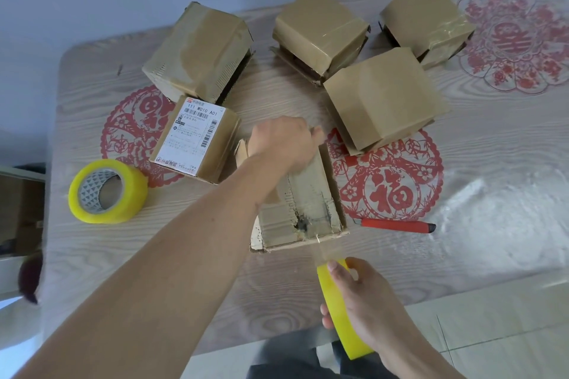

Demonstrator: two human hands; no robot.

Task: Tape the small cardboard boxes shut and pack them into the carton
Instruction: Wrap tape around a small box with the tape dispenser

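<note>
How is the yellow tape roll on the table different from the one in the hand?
The tape roll on the table lies by itself to the left, untouched; the held roll is gripped by the right hand. The table roll shows its patterned core; the held roll is seen edge-on, with clear tape stretched to the box. Both are yellow.

— What is seen on the desk point(123, 261)?
— Red paper-cut decorations point(388, 178) are laid flat under a clear cover.
— And beyond it?
— A pale tiled floor point(492, 332) is seen at lower right.
</note>
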